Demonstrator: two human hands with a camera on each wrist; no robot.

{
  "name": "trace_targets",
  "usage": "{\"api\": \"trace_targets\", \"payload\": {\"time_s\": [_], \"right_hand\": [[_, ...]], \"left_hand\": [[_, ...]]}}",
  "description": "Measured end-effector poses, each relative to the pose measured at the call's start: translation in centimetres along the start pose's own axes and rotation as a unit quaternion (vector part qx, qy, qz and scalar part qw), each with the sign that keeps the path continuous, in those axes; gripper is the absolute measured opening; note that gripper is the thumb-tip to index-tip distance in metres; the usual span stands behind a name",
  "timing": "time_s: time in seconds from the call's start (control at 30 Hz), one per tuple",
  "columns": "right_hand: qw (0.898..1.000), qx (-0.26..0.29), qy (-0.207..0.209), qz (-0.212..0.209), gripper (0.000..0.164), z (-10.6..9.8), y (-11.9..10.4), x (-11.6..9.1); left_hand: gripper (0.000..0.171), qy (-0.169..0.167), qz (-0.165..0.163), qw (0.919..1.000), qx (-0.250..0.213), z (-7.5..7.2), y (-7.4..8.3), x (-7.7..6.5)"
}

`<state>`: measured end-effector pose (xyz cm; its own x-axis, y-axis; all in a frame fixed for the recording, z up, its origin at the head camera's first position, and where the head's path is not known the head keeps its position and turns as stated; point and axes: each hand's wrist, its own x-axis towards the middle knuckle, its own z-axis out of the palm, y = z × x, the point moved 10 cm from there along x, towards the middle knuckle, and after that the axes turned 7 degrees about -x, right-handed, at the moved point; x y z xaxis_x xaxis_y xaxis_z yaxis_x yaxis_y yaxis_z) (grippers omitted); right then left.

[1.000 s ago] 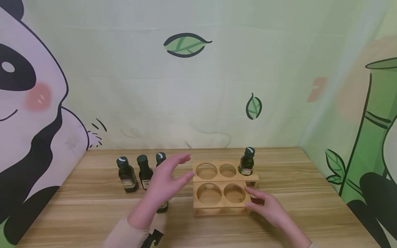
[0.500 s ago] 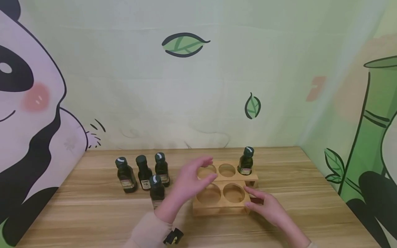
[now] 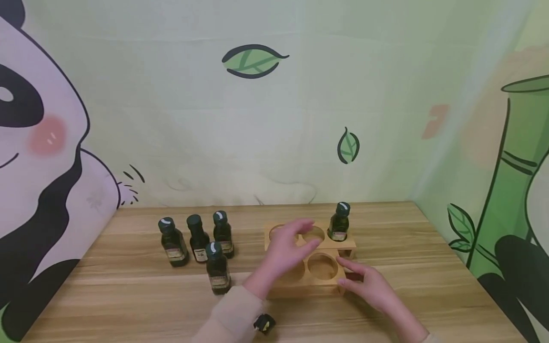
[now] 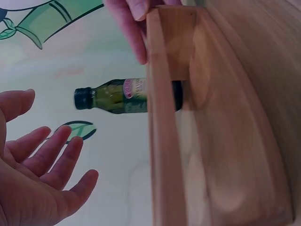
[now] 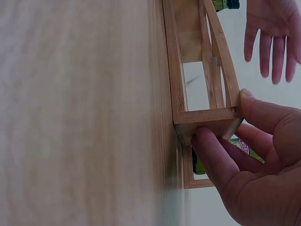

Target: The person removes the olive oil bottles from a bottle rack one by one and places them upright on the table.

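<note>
A two-tier wooden bottle rack (image 3: pixel 349 244) with round holes stands on the table. One dark green glass bottle (image 3: pixel 339 223) sits upright in its back right hole. My left hand (image 3: pixel 284 251) hovers over the rack's left part, fingers spread and holding nothing, and hides some of the holes. In the left wrist view the same bottle (image 4: pixel 117 96) shows past the rack's edge, apart from the fingers. My right hand (image 3: pixel 372 286) holds the front tier's right end. The right wrist view shows the thumb and fingers (image 5: pixel 211 150) gripping that end panel.
Several more dark bottles stand upright left of the rack: one at the front (image 3: pixel 218 271), the others (image 3: pixel 173 245) behind it. A printed cloth backdrop (image 3: pixel 171 119) rises behind the wooden table (image 3: pixel 128 305).
My left hand has moved right, from beside the bottles at the left to above the rack. The front bottle it covered now shows whole. My right hand stays at the rack's end.
</note>
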<state>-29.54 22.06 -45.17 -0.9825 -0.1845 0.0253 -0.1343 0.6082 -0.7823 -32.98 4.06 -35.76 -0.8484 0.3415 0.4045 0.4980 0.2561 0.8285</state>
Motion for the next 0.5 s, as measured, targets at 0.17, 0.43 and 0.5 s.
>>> {"api": "trace_targets", "payload": {"time_s": [0.17,0.43,0.5], "right_hand": [[1.000,-0.002,0.001,-0.003,0.053,0.0,0.0,0.0],[1.000,-0.013,-0.006,-0.018,0.053,0.0,-0.2,0.0],[1.000,-0.013,-0.007,-0.019,0.053,0.0,-0.2,0.1]], "left_hand": [[0.046,0.003,-0.031,0.9995,-0.007,1.5,-1.0,0.4],[0.046,0.012,-0.038,0.9990,0.022,3.4,-1.4,1.9],[0.046,0.012,-0.041,0.9986,0.030,3.8,-1.5,2.3]]}}
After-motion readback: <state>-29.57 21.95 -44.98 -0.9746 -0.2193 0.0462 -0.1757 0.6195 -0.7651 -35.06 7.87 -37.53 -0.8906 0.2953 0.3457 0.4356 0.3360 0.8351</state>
